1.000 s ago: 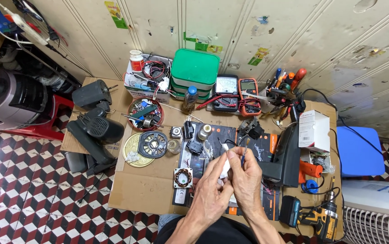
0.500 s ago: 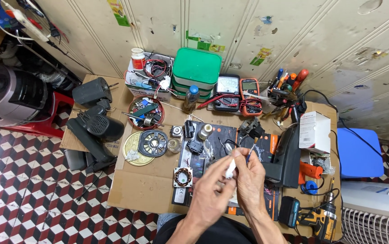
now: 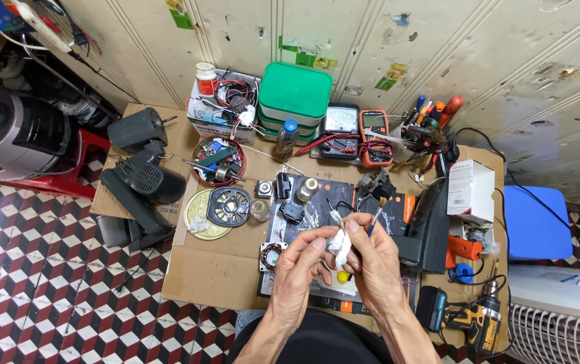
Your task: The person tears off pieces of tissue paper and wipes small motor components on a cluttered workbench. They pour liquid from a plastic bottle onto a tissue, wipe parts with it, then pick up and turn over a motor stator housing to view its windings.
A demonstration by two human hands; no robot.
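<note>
While the left hand (image 3: 300, 266) and right hand (image 3: 371, 259) still pinch the small white part (image 3: 341, 244), they have lifted slightly above the tabletop (image 3: 222, 263).

A green lidded box (image 3: 296, 93) sits at twelve o'clock on the cardboard-covered table (image 3: 219, 266), two multimeters (image 3: 359, 131) just right of it. A cordless drill (image 3: 477, 322) lies at four o'clock, a white carton (image 3: 471, 190) at three, a black fan motor housing (image 3: 143, 182) at nine.
</note>
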